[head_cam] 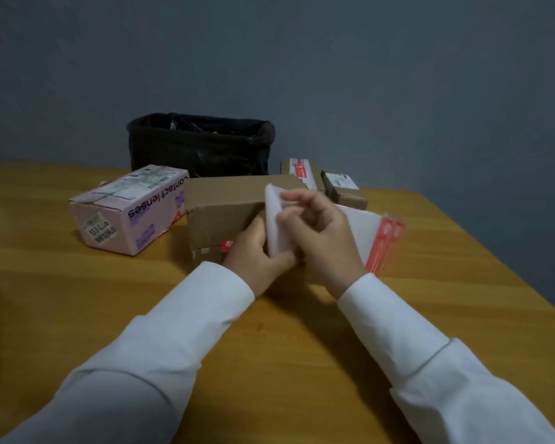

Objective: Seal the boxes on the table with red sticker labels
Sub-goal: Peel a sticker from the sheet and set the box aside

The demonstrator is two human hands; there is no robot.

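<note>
Two arms in pale white long sleeves (pixel 180 341) reach forward from the bottom edge across a yellowish wooden table (pixel 269 363). The hands meet near the middle of the view, just in front of a plain brown cardboard box (pixel 218 203).

The left hand (pixel 257 251) grips the lower part of a white, slightly curled sheet of sticker backing paper (pixel 274 225), holding it upright with fingers wrapped round its bottom edge. The right hand (pixel 318 232) has its fingers curled at the top edge of the same sheet, pinching it; whether a label is already lifted cannot be told, since the fingers are blurred.

The brown cardboard box stands directly behind the hands, and a small red sticker label (pixel 227 245) shows on its front face low down, just left of the left hand. To the left of this box, touching or nearly touching it, lies a pink rectangular box printed "contact lenses" (pixel 129 213) with white shipping labels on it.

To the right of the hands, a flat clear packet of red sticker labels (pixel 383 241) lies on the table. Behind it are two smaller brown cardboard boxes: one with a red and white label on top (pixel 300 171), and one with a white label (pixel 343 187) just beside it.

At the back of the table, against a grey-blue wall (pixel 398 75), stands a bin lined with a black plastic bag (pixel 199 145).
</note>
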